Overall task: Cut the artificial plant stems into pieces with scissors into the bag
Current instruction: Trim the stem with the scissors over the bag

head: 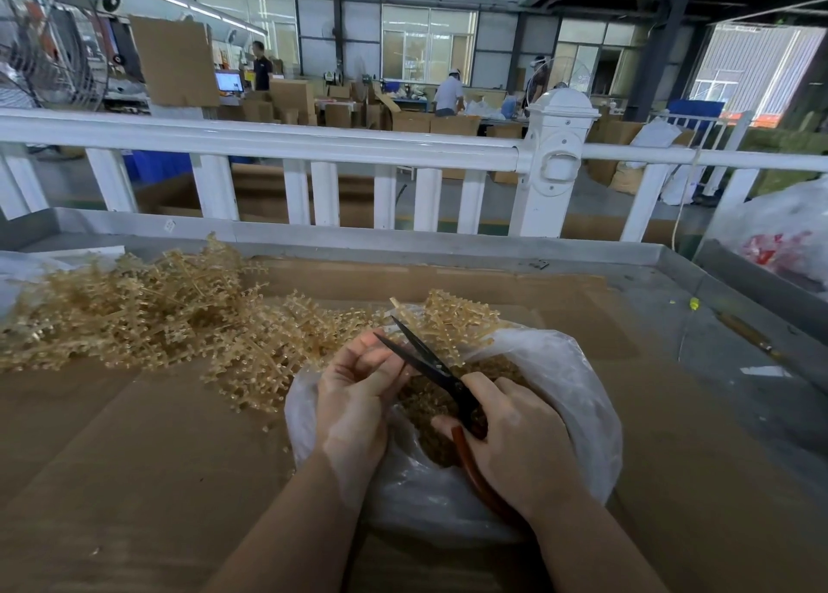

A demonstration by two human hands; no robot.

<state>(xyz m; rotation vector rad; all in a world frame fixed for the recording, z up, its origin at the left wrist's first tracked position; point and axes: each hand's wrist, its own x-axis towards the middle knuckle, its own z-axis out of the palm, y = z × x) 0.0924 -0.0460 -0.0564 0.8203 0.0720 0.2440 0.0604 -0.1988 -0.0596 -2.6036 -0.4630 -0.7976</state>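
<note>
Head view shows two hands over one clear bag (578, 382) on the near worktop (134, 449). The left hand (354, 395) pinches one thin stem (400, 310). The right hand (519, 444) curls round one pair of scissors (425, 359), blades apart. One big pile of plant stems (148, 310) lies far left. Cut bits (425, 409) fill the bag.

Factory packing hall: stacked cardboard boxes (291, 99), white railing (269, 144), industrial fan (49, 45), workers at benches.
</note>
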